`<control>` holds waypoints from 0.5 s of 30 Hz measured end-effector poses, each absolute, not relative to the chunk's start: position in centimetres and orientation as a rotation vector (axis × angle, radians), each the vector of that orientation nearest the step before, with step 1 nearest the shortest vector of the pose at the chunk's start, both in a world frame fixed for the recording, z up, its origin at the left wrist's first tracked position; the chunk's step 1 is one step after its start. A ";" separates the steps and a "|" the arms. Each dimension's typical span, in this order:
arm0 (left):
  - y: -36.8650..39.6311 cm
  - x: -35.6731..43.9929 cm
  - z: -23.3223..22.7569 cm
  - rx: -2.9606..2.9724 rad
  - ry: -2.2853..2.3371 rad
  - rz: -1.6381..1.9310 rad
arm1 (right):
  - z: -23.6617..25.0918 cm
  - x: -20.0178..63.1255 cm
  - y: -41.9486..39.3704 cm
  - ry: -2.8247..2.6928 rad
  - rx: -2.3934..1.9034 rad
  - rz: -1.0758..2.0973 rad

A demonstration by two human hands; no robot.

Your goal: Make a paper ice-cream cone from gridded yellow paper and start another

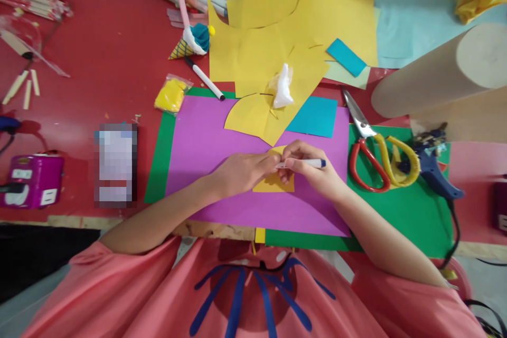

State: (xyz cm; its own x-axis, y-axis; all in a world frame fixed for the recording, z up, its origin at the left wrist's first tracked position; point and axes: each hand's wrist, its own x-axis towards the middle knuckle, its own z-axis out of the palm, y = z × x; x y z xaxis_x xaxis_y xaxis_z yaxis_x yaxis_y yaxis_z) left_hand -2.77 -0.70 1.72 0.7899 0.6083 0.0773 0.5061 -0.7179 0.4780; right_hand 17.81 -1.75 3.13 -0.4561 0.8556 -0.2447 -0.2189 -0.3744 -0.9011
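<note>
The right hand (307, 170) is closed around a pen (316, 162). The left hand (243, 173) is just beside it, over the yellow piece (273, 185); whether it grips, I cannot tell. This piece lies on the purple sheet (216, 134), left of the scissors (368, 132).

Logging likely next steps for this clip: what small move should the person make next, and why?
Perhaps draw the left hand back from the marker: it crowds the end above the small yellow piece, hiding whether that end is capped, while the right hand holds the marker.
</note>
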 end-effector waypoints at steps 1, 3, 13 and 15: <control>-0.7 -2.8 1.7 2.527 0.837 0.307 | 3.2 17.8 -1.7 -1.102 -0.967 1.901; -0.7 -2.8 1.6 2.496 0.842 0.268 | 3.3 18.0 -1.8 -1.126 -0.964 1.896; 0.1 -3.1 3.8 2.305 0.942 0.330 | 5.4 20.6 -1.6 -1.466 -0.925 1.784; 1.0 -4.1 3.6 2.271 1.240 0.441 | 5.0 21.1 -1.2 -1.630 -0.989 1.562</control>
